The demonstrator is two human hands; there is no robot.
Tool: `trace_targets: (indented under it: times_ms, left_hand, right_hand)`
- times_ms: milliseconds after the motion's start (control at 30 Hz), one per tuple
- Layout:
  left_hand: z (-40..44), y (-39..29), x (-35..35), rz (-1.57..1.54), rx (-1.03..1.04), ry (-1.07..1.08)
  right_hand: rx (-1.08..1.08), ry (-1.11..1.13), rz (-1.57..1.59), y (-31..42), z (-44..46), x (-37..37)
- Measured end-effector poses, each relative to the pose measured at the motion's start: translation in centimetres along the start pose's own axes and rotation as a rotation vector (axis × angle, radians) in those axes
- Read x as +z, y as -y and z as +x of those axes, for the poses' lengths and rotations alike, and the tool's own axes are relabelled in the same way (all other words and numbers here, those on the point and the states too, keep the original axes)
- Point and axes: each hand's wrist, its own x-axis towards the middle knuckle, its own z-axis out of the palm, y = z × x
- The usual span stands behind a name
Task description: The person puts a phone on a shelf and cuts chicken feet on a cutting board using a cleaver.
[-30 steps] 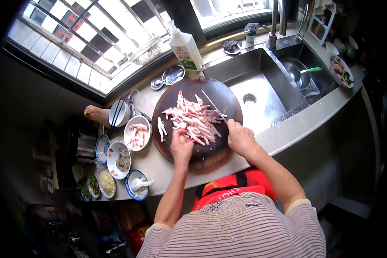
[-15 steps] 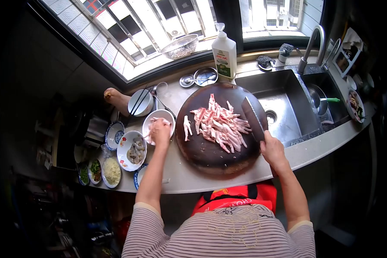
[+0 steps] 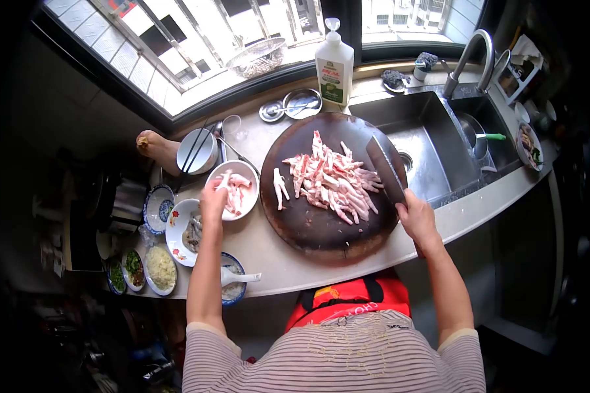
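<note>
My right hand [image 3: 415,216] grips a cleaver [image 3: 385,169] by its handle, the dark blade resting over the right part of the round chopping board [image 3: 295,229]. A heap of pale chicken feet [image 3: 334,180] covers the board's middle, with a single chicken foot [image 3: 280,187] lying apart to the left. My left hand [image 3: 212,200] is at the left rim of a white bowl [image 3: 251,208], fingers pinched on a chicken foot [image 3: 225,178]. More chicken feet lie in that bowl. The fingertips are partly hidden by the hand.
Left of the board stand a flowered bowl of shrimp [image 3: 175,230], a dish of minced garlic [image 3: 160,268], and a blue-rimmed bowl with a white spoon [image 3: 242,277]. Chopsticks [image 3: 196,147] cross another white bowl [image 3: 204,160]. A white bottle [image 3: 334,69] stands behind the board, beside the sink [image 3: 413,131].
My left hand has shifted from over the bowl's middle to its left rim, with a chicken foot now showing at its fingers. The white spoon has come into sight. My right hand keeps the cleaver.
</note>
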Motion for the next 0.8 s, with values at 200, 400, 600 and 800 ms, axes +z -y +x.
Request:
trace_targets:
  times_ms: [200, 400, 600, 800]
  left_hand:
    - [-16.5, -7.6, 10.4, -0.493, -0.081, 0.265]
    - [-21.9, -11.2, 15.5, -0.058, 0.219, -0.197]
    - [-16.0, -9.7, 12.7, 0.282, 0.286, -0.410]
    - [-7.9, -9.2, 14.3, 0.458, 0.199, -0.291]
  right_hand:
    - [-0.029, 0.014, 0.053, -1.5, 0.3, 0.4]
    - [-0.069, 0.099, 0.040, -1.9, 0.5, -0.3]
    - [-0.146, 0.176, 0.067, -2.3, 1.1, -1.1]
    - [-0.095, 0.164, 0.084, -2.9, 1.5, -1.1]
